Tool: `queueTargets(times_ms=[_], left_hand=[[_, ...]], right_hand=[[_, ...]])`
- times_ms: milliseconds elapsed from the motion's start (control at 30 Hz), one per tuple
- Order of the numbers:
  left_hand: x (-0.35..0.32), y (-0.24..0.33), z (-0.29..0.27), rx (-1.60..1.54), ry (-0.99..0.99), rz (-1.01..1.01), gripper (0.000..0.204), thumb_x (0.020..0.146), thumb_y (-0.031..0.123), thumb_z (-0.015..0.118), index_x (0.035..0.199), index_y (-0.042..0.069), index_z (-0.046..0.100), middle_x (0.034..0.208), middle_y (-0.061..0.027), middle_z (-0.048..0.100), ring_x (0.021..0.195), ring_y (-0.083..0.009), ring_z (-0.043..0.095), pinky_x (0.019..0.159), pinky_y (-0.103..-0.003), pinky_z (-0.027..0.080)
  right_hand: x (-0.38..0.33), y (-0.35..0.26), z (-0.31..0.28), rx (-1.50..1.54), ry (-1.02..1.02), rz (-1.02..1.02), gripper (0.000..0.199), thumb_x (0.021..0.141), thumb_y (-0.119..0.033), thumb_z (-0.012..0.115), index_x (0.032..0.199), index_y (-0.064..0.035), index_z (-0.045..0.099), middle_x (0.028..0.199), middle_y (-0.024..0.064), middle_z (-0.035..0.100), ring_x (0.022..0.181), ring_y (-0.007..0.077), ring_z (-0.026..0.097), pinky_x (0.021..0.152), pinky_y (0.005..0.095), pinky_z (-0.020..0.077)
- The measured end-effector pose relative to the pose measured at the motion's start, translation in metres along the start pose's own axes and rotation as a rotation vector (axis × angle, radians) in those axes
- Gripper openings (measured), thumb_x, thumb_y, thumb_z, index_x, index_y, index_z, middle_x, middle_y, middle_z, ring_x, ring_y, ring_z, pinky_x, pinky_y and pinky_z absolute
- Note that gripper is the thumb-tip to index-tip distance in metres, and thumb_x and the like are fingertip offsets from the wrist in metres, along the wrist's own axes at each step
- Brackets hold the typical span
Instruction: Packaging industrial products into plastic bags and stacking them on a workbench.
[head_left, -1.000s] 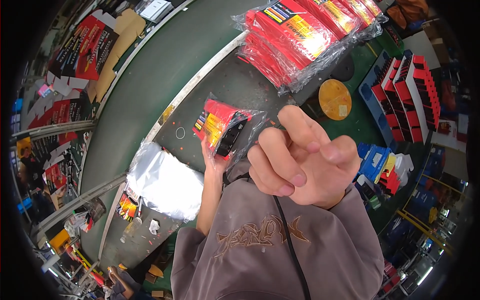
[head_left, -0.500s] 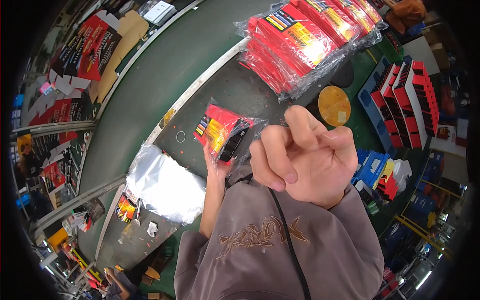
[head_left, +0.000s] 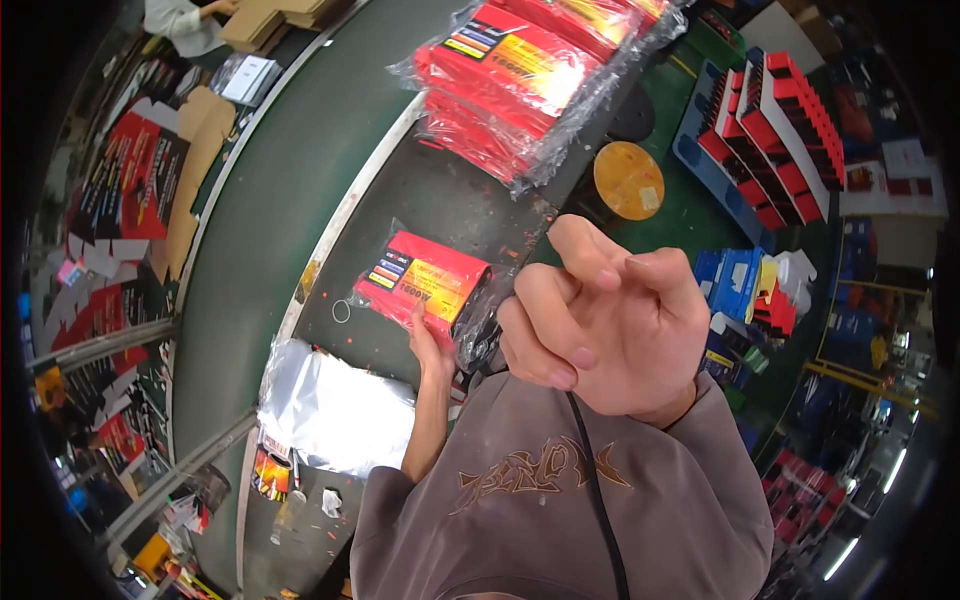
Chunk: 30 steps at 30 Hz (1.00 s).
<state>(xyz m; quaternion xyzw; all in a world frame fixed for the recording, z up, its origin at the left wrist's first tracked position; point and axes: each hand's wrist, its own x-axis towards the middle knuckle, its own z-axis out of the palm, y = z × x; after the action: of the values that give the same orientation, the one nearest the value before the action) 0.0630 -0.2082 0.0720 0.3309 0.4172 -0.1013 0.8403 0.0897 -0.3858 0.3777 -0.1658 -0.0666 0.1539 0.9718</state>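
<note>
Case (head_left: 425,283), red and in clear wrap, sits in our left hand (head_left: 430,348), which grips its near edge with the thumb on the printed face; we cannot tell whether its underside touches the bench (head_left: 475,212). Right of that grip we hold our right hand (head_left: 610,330) raised, fingers half curled and loose, palm bare. Left of the grip and nearer us lie silvery bags (head_left: 340,410), with a crumpled white scrap (head_left: 331,502) closer still. Beyond the grip, to the right, we see a stack (head_left: 520,75) of wrapped red cases. Farther right are a round yellow stool (head_left: 628,180) and a blue tray (head_left: 722,190). A green belt (head_left: 270,200) runs along the left.
</note>
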Motion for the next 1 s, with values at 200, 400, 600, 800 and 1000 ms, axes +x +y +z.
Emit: queueTargets(times_ms=[200,400,600,800,1000], left_hand=[[-0.016,-0.033,0.026,0.157,0.011,0.037,0.049,0.082,0.026,0.059,0.121,0.002,0.044,0.112,-0.0106,0.055,0.097,-0.0232,0.058,0.084,-0.036,0.049],[-0.010,-0.142,0.004,0.335,-0.203,0.249,0.055,0.084,0.030,0.052,0.133,0.013,0.033,0.126,-0.0067,0.049,0.113,-0.0237,0.049,0.098,-0.040,0.039],[-0.092,-0.221,0.142,0.204,-0.338,-0.173,0.055,0.084,0.035,0.047,0.132,0.010,0.037,0.129,-0.0106,0.048,0.115,-0.0276,0.049,0.099,-0.042,0.038],[-0.084,-0.346,0.274,0.261,-0.413,-0.488,0.055,0.085,0.037,0.046,0.130,0.006,0.040,0.127,-0.0136,0.050,0.114,-0.0302,0.050,0.099,-0.043,0.039],[-0.087,-0.449,0.378,0.486,-0.377,-0.740,0.054,0.079,0.039,0.057,0.121,0.007,0.049,0.115,-0.0103,0.059,0.105,-0.0274,0.056,0.091,-0.045,0.044]], right_hand=[[-0.052,-0.056,-0.016,0.006,-0.028,-0.098,0.021,0.091,-0.031,0.028,0.082,-0.0159,0.038,0.066,0.0085,0.047,0.061,0.0206,0.045,0.060,0.0293,0.0361],[-0.121,-0.162,-0.071,0.035,-0.007,-0.190,0.020,0.089,-0.031,0.032,0.079,-0.0142,0.036,0.063,0.0111,0.047,0.059,0.0223,0.045,0.057,0.0314,0.0366],[-0.204,-0.280,-0.116,-0.028,0.078,-0.315,0.021,0.088,-0.032,0.036,0.077,-0.0140,0.032,0.063,0.0108,0.047,0.056,0.0211,0.044,0.054,0.0312,0.0363],[-0.286,-0.377,-0.156,-0.129,0.285,-0.572,0.018,0.086,-0.020,0.045,0.075,-0.0138,0.031,0.060,0.0043,0.040,0.054,0.0168,0.039,0.051,0.0284,0.0314],[-0.331,-0.430,-0.222,-0.285,0.653,-1.029,0.016,0.088,-0.026,0.043,0.089,-0.0106,0.037,0.070,0.0071,0.043,0.066,0.0199,0.044,0.060,0.0326,0.0370]])
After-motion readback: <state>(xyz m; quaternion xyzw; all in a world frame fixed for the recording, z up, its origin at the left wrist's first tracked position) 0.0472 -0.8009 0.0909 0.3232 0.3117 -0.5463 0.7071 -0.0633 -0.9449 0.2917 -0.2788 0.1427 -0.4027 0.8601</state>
